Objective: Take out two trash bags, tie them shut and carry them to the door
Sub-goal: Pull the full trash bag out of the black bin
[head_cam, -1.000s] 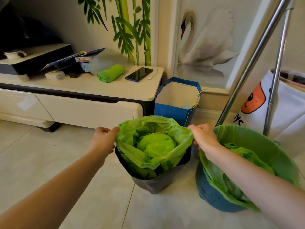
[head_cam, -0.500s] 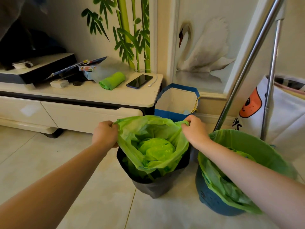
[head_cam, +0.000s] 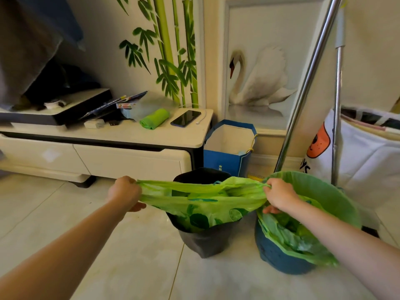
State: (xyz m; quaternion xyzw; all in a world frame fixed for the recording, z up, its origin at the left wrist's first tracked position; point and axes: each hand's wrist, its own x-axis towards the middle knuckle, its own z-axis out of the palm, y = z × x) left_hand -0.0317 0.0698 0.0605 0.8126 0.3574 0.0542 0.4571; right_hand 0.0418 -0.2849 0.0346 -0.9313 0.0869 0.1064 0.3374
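A green trash bag [head_cam: 201, 200] sits in a dark grey bin [head_cam: 205, 243] on the floor, its rim pulled off the bin and stretched flat and taut sideways. My left hand [head_cam: 125, 192] grips the bag's left end. The bag's right end is gripped by my right hand [head_cam: 279, 194]. Part of the bag's body still sits inside the bin. A second green trash bag [head_cam: 324, 193] lines a blue bin [head_cam: 275, 254] at the right, with its rim folded over the bin's edge.
A low white cabinet [head_cam: 129, 156] stands behind, carrying a green bag roll [head_cam: 154, 118] and a phone [head_cam: 185, 118]. A blue paper bag [head_cam: 227, 148] stands by the wall. Metal poles [head_cam: 303, 92] and a white tote [head_cam: 363, 156] crowd the right side.
Both hands have lifted the bag's rim off the dark bin and pulled it apart sideways, flattening the open mouth into a taut band. The view has shifted slightly downward.
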